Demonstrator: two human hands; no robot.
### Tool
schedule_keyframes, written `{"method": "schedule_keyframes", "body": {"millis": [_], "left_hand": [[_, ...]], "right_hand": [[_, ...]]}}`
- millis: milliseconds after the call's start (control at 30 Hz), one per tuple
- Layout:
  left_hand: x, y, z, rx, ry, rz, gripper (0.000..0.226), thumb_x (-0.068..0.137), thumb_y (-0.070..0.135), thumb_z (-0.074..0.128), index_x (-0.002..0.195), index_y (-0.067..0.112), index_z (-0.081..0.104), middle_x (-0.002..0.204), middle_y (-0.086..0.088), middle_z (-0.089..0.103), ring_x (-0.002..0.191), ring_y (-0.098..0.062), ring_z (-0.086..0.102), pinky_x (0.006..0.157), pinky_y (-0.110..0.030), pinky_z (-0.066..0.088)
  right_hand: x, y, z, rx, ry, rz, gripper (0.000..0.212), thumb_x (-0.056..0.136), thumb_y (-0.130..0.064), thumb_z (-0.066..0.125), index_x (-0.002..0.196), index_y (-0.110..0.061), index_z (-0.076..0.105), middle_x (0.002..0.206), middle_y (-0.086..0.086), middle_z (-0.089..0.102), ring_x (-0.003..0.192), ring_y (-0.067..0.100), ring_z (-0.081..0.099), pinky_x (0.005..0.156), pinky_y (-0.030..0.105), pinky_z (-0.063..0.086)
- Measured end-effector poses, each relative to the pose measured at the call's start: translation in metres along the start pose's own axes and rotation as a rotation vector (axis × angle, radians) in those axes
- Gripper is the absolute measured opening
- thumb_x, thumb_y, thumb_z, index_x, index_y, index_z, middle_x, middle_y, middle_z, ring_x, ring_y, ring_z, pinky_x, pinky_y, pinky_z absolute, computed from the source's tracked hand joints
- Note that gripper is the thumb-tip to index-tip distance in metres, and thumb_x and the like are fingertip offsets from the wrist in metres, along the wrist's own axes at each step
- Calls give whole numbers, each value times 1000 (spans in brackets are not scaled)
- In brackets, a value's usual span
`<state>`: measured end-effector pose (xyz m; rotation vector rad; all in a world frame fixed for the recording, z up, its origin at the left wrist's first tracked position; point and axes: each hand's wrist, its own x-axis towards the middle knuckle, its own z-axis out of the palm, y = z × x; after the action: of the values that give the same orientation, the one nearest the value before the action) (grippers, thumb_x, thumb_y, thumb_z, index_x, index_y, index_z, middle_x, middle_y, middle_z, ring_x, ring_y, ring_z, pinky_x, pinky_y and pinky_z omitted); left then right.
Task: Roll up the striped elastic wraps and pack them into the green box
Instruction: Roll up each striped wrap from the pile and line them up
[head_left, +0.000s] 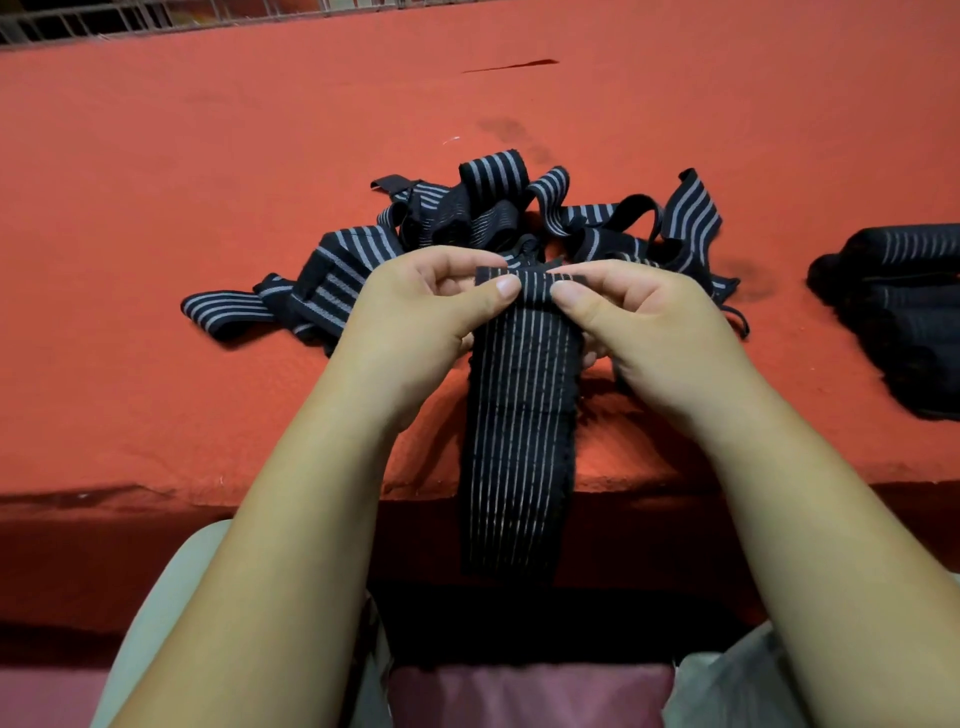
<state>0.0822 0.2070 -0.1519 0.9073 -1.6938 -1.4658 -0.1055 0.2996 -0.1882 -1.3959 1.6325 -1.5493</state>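
Observation:
A black elastic wrap with thin pale stripes (519, 415) hangs from my hands over the front edge of the red surface. My left hand (415, 312) pinches its top end on the left side with thumb and fingers. On the right side of that same end my right hand (644, 322) pinches it. Just behind my hands lies a tangled heap of several more striped wraps (467, 223). No green box is in view.
The red cloth-covered surface (208, 182) stretches far back to a metal grille (78, 21). A dark bundle of rolled striped wraps (904, 312) lies at the right edge. My knees show below the front edge.

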Motion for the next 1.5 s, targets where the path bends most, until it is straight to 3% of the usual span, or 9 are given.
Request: {"method": "schedule_keyframes", "body": {"millis": [200,433,667,733,867,933,1133,1300,1500], "left_hand": [[-3,-2,1,17,7,8,18,103,20,73,114,8,79,88,-4,79,60,-3,71,40,-8,41],[3,-10,-4,-31,-22,104,13,103,10,71,109,14,81,90,-5,79,69,-13,72,66,-31,58],[5,-10,-10,-92,-98,22,15,103,13,71,113,13,82,111,-10,82,103,-23,79,86,-35,62],[3,-7,-11,-105,-121,-23,16,102,14,72,114,9,80,108,-8,82,99,-18,80,82,-29,62],[2,-6,-15,0,-72,-99,17,96,14,80,113,14,80,100,-1,81,90,-13,79,56,-13,53],[5,-8,-16,-52,-54,-74,24,92,5,82,115,11,78,96,0,80,92,-19,79,68,-23,62],[6,-10,-14,-57,-43,3,35,87,-4,83,117,12,78,100,-5,82,93,-18,81,77,-25,60],[3,-9,-12,-81,-67,-16,19,96,12,79,115,10,79,115,-18,79,99,-25,81,67,-21,60],[-1,-8,-6,-37,-31,62,16,99,5,73,115,8,77,112,-25,77,69,-8,72,48,-10,46]], "right_hand": [[-1,2,3,3,58,-52,10,102,-22,74,111,-24,78,91,13,76,73,19,67,68,41,59],[-3,1,7,81,35,-22,13,106,-27,69,113,-24,79,92,2,75,76,11,66,68,31,57],[-5,0,9,151,22,15,17,108,-22,64,114,-15,79,97,14,76,79,15,66,71,34,57],[-6,0,9,166,24,5,15,107,-15,66,115,-15,78,103,18,76,80,18,65,72,36,57],[-7,2,9,193,15,-6,22,103,-1,66,121,-11,74,89,-11,73,74,0,64,68,20,54],[-6,3,10,200,11,-1,27,102,-1,67,126,-13,72,87,-15,71,77,0,63,69,20,53],[-4,1,7,67,17,29,16,103,-25,73,119,-23,78,100,14,77,87,20,70,81,46,63],[-6,0,9,141,81,-40,19,100,-7,74,118,-12,77,108,1,80,94,9,75,79,24,61],[-7,1,10,128,74,-7,19,101,-18,75,119,-23,78,104,11,76,83,16,67,69,30,58]]}}
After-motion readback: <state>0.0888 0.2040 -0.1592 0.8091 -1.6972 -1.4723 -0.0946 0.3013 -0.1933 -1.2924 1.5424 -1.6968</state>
